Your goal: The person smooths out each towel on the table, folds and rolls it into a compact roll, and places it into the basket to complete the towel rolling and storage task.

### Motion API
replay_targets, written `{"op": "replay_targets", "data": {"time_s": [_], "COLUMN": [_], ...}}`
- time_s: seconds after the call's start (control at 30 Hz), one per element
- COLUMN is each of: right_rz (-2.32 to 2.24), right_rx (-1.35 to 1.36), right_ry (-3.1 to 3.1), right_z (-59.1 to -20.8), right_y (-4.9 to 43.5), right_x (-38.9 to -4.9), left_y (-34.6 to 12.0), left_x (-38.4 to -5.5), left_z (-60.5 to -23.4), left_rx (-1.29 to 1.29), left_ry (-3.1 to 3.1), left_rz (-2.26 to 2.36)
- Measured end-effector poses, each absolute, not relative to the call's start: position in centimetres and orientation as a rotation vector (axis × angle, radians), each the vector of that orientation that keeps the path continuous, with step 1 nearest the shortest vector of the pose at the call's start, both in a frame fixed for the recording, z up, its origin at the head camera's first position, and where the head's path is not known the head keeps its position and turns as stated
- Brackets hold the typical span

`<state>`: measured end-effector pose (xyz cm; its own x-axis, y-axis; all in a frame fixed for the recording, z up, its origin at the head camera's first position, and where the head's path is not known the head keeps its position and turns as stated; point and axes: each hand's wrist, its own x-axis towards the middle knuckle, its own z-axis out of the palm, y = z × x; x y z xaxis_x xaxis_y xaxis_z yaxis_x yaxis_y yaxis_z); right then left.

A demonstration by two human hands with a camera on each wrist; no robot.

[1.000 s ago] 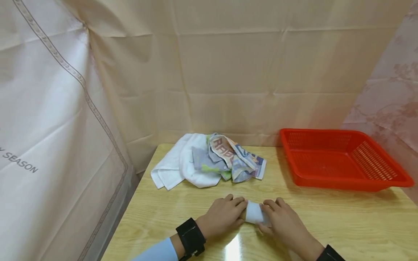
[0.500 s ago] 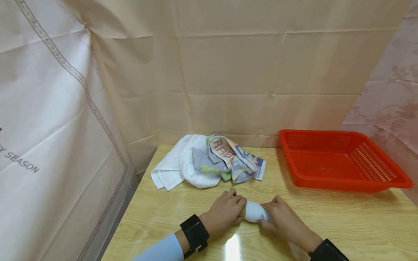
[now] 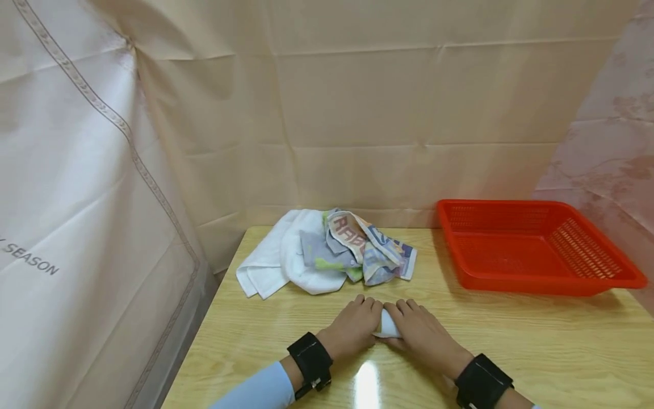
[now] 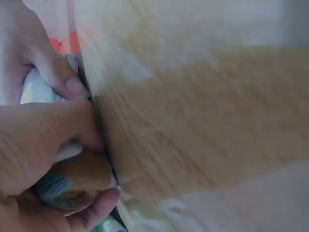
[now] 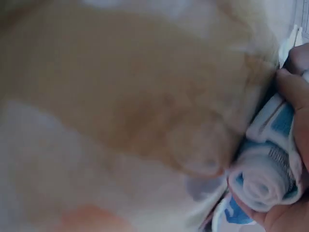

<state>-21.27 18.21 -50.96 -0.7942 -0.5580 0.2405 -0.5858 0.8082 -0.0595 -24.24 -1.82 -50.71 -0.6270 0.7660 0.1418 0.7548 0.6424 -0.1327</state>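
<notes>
A small rolled-up towel [image 3: 390, 325] lies near the front of the table, gripped from both sides. Only a short white strip of it shows between the hands in the head view. My left hand [image 3: 353, 326] curls around its left end, which looks brown with a blue print on the towel [image 4: 89, 174] in the left wrist view. My right hand [image 3: 424, 336] holds the other end, thumb below and fingers over the top. In the right wrist view the white and blue spiral of the rolled towel [image 5: 263, 182] shows beside the palm. The hands hide most of the roll.
Behind the hands lies a crumpled white towel [image 3: 273, 258] with printed cloths [image 3: 352, 244] heaped on it. A red plastic basket [image 3: 516, 284] stands at the right back of the wooden table [image 3: 245, 346]. A beige curtain hangs behind.
My right hand has moved left along the roll, close to my left hand, so less of the towel shows between them. The left hand has shifted only slightly. The cloths and basket stay put.
</notes>
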Motion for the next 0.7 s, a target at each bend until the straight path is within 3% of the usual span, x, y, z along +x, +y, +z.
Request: {"op": "replay_targets", "data": {"time_s": [0.43,0.7], "right_rz": [0.346,-0.162], "right_rx": [0.872,0.911], "right_ry": [-2.829,-2.49], "right_z": [-48.6,-46.4], "right_y": [18.8,19.7], "right_x": [-21.4,-21.9], "left_y": [-1.6,-0.8], "left_x": [-25.2,-26.9], "left_z": [-49.5,-47.4], "left_rx": [-1.287,-1.251], "left_ry": [-2.68,-2.728], "left_rz": [-0.259,-0.542]}}
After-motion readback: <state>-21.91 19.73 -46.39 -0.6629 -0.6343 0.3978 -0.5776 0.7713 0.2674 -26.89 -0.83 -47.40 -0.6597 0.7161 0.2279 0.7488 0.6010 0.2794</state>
